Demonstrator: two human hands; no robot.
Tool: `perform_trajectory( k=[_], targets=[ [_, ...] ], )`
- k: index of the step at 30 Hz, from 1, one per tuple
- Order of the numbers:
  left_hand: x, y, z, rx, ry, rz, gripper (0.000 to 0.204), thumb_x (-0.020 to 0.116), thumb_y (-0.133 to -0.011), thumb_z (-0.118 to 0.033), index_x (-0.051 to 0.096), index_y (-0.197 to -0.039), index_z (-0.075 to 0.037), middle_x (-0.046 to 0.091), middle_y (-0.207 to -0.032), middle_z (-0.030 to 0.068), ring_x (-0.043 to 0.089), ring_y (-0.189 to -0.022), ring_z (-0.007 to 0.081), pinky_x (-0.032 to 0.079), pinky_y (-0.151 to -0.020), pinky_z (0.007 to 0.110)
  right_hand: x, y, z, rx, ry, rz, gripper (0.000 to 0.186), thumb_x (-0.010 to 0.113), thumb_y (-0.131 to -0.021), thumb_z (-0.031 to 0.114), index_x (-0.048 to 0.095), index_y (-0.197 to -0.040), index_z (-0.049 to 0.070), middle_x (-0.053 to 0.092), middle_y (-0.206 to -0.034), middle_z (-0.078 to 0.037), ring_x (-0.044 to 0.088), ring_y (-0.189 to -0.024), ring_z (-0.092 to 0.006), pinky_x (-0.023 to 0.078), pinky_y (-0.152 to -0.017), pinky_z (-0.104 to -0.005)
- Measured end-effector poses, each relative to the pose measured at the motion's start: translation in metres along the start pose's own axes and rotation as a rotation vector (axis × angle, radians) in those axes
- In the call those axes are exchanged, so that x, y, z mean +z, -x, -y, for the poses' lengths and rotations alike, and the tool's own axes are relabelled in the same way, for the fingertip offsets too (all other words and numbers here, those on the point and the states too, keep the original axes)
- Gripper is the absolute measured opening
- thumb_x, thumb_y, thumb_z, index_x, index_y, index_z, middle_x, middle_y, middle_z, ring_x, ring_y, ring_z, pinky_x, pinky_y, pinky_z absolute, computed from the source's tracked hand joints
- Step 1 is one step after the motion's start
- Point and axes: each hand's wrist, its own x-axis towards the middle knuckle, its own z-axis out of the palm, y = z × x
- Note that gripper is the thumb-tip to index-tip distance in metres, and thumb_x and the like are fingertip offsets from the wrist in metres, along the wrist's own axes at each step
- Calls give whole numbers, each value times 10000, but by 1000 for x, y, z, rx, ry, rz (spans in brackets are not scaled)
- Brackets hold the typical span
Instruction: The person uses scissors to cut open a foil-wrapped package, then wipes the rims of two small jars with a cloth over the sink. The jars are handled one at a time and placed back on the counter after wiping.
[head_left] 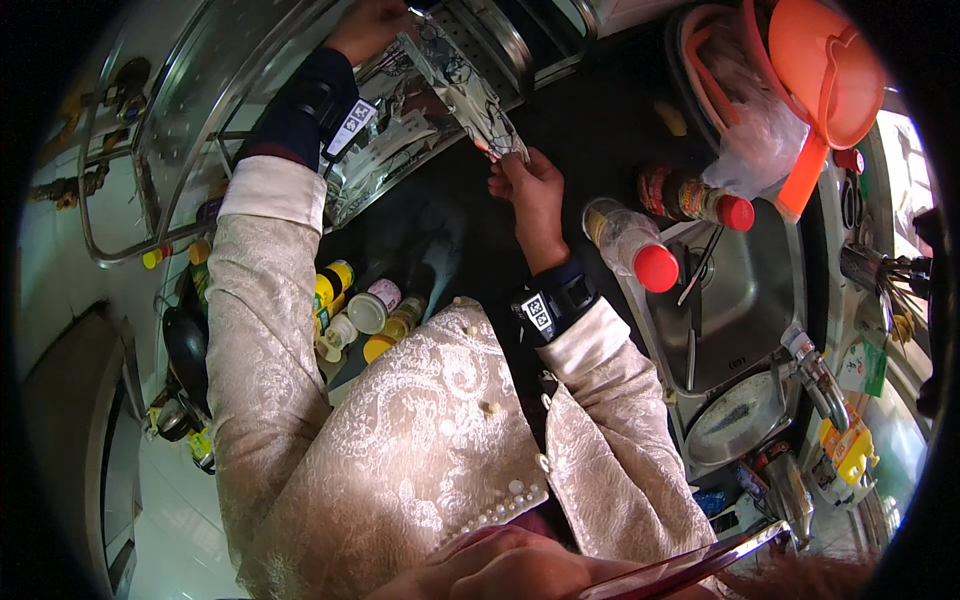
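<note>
A narrow, shiny silver sheet (460,85) with dark printed lines stretches between my hands, slanting down to the right. My left hand (368,30), partly at the top edge of the picture, is closed at its far end. Lower down, my right hand (532,192) pinches the near end between thumb and fingers. Beneath and left of the strip, more shiny patterned sheeting (400,140) lies by the metal rack (185,110). Both wrists wear dark bands with white marker tags.
To the right, a clear jar with a red lid (655,268) and sauce bottles (735,212) stand beside a steel sink (755,300). Orange and pink plastic basins (820,70) lean behind them. Several small jars (370,310) sit near my body. A dark countertop (420,235) lies between.
</note>
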Motion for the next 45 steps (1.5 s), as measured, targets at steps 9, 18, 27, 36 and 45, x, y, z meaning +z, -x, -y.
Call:
perform_trajectory(
  k=[9, 18, 27, 36, 45],
  targets=[
    [8, -16, -11, -241, 476, -96, 111, 552, -956, -13, 603, -939, -110, 506, -681, 9, 403, -455, 99, 303, -380, 295, 25, -31, 2, -135, -133, -69, 106, 649, -929, 92, 616, -973, 2, 697, -784, -108, 638, -569, -136, 497, -493, -254],
    [23, -25, 1, 48, -66, -366, 126, 577, -933, -28, 579, -1041, -93, 499, -693, 9, 398, -455, 107, 314, -380, 306, 29, -38, -4, -111, -85, -111, 126, 648, -934, 88, 610, -1006, -8, 714, -815, -126, 655, -576, -150, 510, -511, -252],
    [16, -23, -8, -81, 208, -259, 116, 575, -912, -6, 568, -998, -83, 489, -688, -4, 429, -549, 97, 334, -456, 306, 27, -38, -3, -160, -69, -119, 212, 629, -923, 40, 504, -1092, 7, 715, -866, -146, 662, -599, -169, 532, -536, -268],
    [-6, -26, 7, 31, 90, -152, 124, 608, -948, -105, 701, -894, -43, 636, -734, 44, 581, -679, 108, 493, -638, 314, 32, -26, -3, -277, -155, -108, 306, 625, -916, 23, 437, -1154, 58, 694, -845, -156, 631, -580, -167, 528, -525, -294],
    [-21, -11, -5, -58, 639, 96, 203, 690, -943, -197, 724, -1025, -14, 667, -807, 33, 631, -750, 129, 534, -723, 297, 20, -16, -2, 14, -413, 2, 312, 602, -939, 63, 475, -1224, 87, 656, -894, -117, 576, -648, -135, 519, -599, -306]
  ],
)
